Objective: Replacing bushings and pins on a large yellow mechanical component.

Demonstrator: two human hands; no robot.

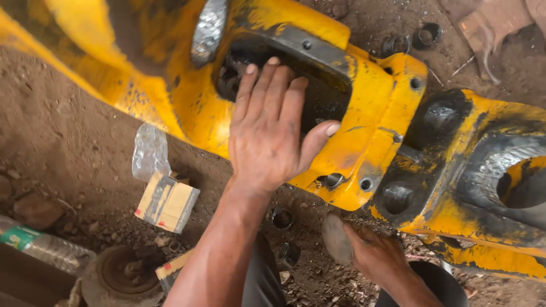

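Two hands at yellow machine arm lying over dirt floor. Left hand flat on dark opening, fingers spread, gripping nothing. Right hand below arm, grips grey disc. Cardboard box nearby.

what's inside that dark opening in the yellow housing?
Dark greasy metal parts show at the left of the opening in the yellow housing. The left hand lies flat across it, covering the rest.
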